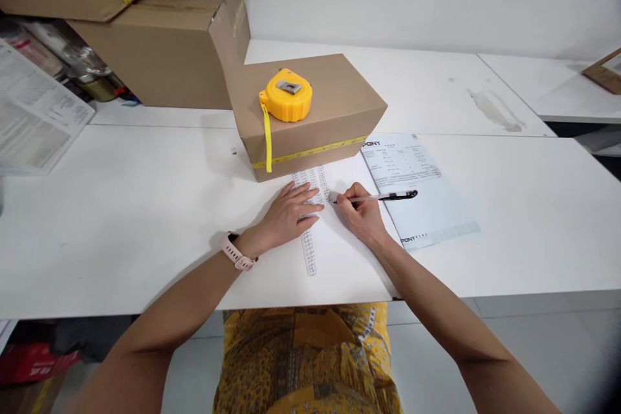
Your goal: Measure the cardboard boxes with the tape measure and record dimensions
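My right hand (361, 212) is closed around a pen (395, 195), whose tip points left onto a white sheet of paper (339, 259). Columns of small handwriting run down that sheet. Flat on the paper lies my left hand (295, 210), fingers spread over part of the writing, with a pink band on the wrist. Just beyond my hands stands a brown cardboard box (334, 97), with its flap raised at the left and yellow tape along the front. On its top rests a yellow tape measure (287, 96), its yellow strap hanging over the box's front edge.
A printed form (422, 204) lies on the white table (524, 220) right of my writing hand. Stacked cardboard boxes (165, 45) stand at the back left, near a printed panel (33, 110). Another brown object (604, 74) sits at the far right.
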Demonstrator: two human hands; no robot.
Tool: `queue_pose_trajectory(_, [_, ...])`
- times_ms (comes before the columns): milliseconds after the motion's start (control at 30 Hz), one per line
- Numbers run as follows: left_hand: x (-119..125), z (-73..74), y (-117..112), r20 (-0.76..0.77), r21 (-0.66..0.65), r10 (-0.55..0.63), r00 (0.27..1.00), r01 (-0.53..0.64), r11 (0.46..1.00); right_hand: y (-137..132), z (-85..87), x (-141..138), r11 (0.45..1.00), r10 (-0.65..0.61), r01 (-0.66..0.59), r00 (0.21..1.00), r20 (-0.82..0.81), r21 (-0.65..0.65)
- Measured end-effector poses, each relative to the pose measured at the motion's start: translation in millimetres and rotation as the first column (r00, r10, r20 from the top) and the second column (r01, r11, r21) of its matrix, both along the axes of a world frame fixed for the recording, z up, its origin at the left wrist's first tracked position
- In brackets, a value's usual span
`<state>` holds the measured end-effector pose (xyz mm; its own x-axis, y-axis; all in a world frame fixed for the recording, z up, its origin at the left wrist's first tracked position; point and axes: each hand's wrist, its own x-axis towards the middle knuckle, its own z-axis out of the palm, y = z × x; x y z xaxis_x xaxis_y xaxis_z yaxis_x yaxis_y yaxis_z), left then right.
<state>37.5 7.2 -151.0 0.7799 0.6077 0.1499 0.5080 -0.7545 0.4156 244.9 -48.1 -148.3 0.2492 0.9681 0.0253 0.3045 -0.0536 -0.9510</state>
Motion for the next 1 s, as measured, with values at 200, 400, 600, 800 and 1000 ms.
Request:
queue_pose_trajectory(200, [-0.3,1.0,-0.5,0.002,-0.008,0.004,1.000,-0.004,1.000,0.6,0.0,-0.1,1.000,0.010,-0.010,1.000,0.006,0.004])
queue_pose_trajectory(400, [-0.8,-0.5,0.0,0.001,0.003,-0.001,1.000,0.001,1.000,0.6,1.7,-0.2,1.000,0.005,-0.005,1.000,0.004,0.022])
queue_pose_trajectory(600, [-0.9,-2.0,0.2,0.019,0.007,-0.006,1.000,0.006,1.000,1.0,-0.6,1.6,0.999,-0.022,0.022,1.000,0.019,0.025])
queue_pose_trajectory(800, [-0.7,-2.1,0.5,0.021,0.007,-0.009,1.000,0.009,1.000,1.8,-1.2,0.6,0.999,-0.002,0.001,1.000,0.015,0.041])
queue_pose_trajectory(1000, [-1.2,-2.4,0.5,0.032,-0.004,-0.009,0.999,0.009,1.000,1.1,-1.1,7.1,0.997,-0.033,0.039,0.996,-0.087,0.070])
